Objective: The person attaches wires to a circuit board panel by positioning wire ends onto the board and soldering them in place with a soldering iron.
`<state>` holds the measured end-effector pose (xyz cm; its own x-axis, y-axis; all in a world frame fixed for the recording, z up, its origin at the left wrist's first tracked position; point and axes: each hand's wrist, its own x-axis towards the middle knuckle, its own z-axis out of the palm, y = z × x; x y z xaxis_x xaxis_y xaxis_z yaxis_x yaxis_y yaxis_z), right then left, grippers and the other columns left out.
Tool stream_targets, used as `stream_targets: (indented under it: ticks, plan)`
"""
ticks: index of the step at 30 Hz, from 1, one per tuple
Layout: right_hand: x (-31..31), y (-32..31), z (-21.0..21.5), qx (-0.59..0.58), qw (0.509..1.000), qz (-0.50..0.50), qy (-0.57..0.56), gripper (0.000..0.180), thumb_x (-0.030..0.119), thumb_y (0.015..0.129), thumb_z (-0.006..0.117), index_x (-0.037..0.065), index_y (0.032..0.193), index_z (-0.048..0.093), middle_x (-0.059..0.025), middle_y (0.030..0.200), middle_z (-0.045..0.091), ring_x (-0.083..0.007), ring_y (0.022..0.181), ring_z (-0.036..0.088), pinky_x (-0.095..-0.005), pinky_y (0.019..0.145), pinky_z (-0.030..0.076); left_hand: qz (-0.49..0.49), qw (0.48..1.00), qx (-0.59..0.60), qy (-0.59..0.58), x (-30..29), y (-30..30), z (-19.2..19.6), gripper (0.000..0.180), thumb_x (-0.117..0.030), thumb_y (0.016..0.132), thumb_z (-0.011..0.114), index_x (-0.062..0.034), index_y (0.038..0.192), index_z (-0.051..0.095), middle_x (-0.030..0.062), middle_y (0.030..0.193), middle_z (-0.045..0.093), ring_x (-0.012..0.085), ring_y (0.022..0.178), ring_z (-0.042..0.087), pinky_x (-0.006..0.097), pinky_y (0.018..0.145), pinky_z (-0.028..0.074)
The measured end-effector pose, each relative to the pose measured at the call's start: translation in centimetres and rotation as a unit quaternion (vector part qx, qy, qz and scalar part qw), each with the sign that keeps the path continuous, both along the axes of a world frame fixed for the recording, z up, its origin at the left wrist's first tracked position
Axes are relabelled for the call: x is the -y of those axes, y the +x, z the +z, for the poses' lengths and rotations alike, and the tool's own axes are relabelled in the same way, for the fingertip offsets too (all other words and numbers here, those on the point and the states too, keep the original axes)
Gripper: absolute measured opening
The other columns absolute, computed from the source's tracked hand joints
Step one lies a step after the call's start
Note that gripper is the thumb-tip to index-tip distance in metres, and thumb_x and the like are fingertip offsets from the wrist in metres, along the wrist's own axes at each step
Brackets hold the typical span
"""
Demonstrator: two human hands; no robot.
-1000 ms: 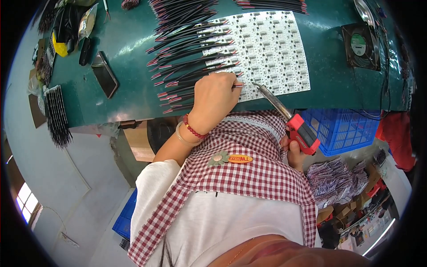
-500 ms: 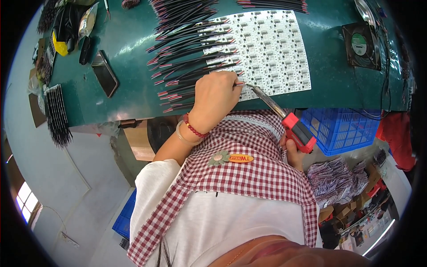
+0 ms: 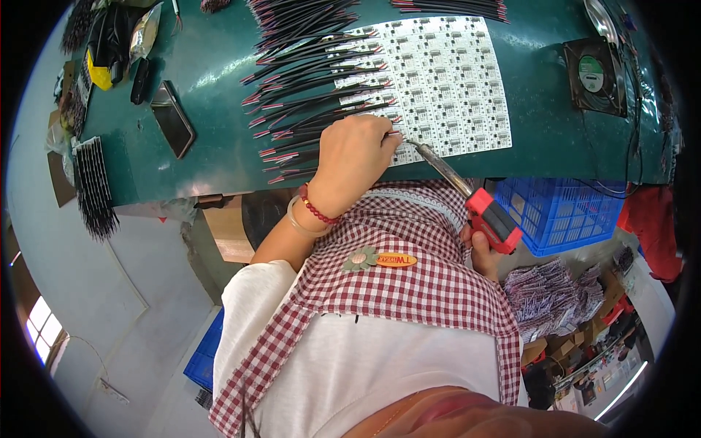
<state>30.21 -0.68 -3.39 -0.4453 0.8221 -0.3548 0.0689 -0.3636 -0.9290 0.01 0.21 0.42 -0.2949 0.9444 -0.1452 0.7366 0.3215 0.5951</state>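
My left hand (image 3: 353, 152) is closed over the near left edge of a white circuit board panel (image 3: 456, 80). Its fingers pinch a wire (image 3: 395, 133) whose reddish end sticks out past them. The red and black soldering iron (image 3: 493, 220) is gripped in my right hand (image 3: 483, 253), partly hidden behind the handle. Its thin tip points left, at the board just to the right of the pinched wire. Black-sleeved cables (image 3: 314, 91) with stripped red and white ends lie in a row along the board's left side, their ends over its edge.
A phone (image 3: 173, 120) rests on the green table (image 3: 212, 146) to the left. At the right stands a small black fan (image 3: 595, 77) with cords beside it. More cables (image 3: 449, 9) lie at the far edge. A blue crate (image 3: 558, 215) sits below the table's near right edge.
The soldering iron's tip has shifted slightly right, away from the wire end. My left hand stays almost in place, still pinching the wire.
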Motion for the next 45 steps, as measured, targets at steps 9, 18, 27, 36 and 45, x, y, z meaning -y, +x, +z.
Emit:
stream_targets:
  ticks: [9, 18, 27, 36, 45]
  plan:
    - [0.5, 1.1, -1.7, 0.073, 0.996, 0.029, 0.050, 0.024, 0.020, 0.081, 0.071, 0.000, 0.090, 0.062, -0.0040, 0.077, 0.060, -0.0130, 0.067, 0.055, -0.0270, 0.061, 0.044, -0.013, 0.999, -0.031, 0.003, 0.0, 0.2, -0.2, 0.021, -0.023, 0.078, 0.070, -0.0028, 0.072, 0.066, 0.0129, 0.070, 0.063, 0.0325, 0.064, 0.061, 0.041, 0.057, 0.046]
    - [1.3, 0.2, -0.4, -0.049, 0.997, -0.055, 0.007, 0.037, 0.034, 0.087, 0.066, 0.000, 0.097, 0.058, -0.0045, 0.078, 0.058, -0.0107, 0.064, 0.051, -0.0249, 0.058, 0.040, -0.020, 0.999, -0.046, 0.004, 0.1, 0.3, -0.1, 0.021, -0.023, 0.077, 0.070, -0.0030, 0.072, 0.066, 0.0126, 0.069, 0.063, 0.0318, 0.064, 0.061, 0.041, 0.056, 0.047]
    - [1.4, 0.7, -0.6, -0.013, 1.000, -0.024, 0.014, 0.042, 0.041, 0.087, 0.064, 0.000, 0.094, 0.058, -0.0044, 0.076, 0.056, -0.0103, 0.064, 0.049, -0.0248, 0.057, 0.038, -0.014, 0.995, 0.099, 0.029, 1.9, -0.8, -0.1, 0.017, -0.016, 0.080, 0.069, -0.0003, 0.085, 0.065, 0.0158, 0.077, 0.063, 0.0299, 0.066, 0.063, 0.037, 0.060, 0.048]
    - [1.3, 1.3, -1.2, -0.034, 0.998, -0.048, 0.017, 0.065, 0.048, 0.087, 0.061, -0.004, 0.124, 0.048, -0.0031, 0.064, 0.048, -0.0125, 0.054, 0.042, -0.0303, 0.059, 0.039, 0.006, 0.986, 0.032, 0.161, 2.3, 1.4, 1.5, 0.011, -0.004, 0.077, 0.070, -0.0029, 0.085, 0.061, 0.0103, 0.072, 0.055, 0.0256, 0.061, 0.054, 0.034, 0.056, 0.044]
    - [1.5, 1.1, -0.3, 0.014, 0.999, -0.009, -0.032, 0.029, 0.030, 0.088, 0.065, 0.001, 0.088, 0.059, -0.0011, 0.073, 0.056, -0.0090, 0.064, 0.048, -0.0243, 0.058, 0.038, 0.014, 0.996, 0.013, 0.090, 2.6, 2.4, -1.4, 0.017, -0.007, 0.078, 0.069, -0.0011, 0.074, 0.054, 0.0132, 0.068, 0.059, 0.0310, 0.061, 0.058, 0.038, 0.055, 0.046]
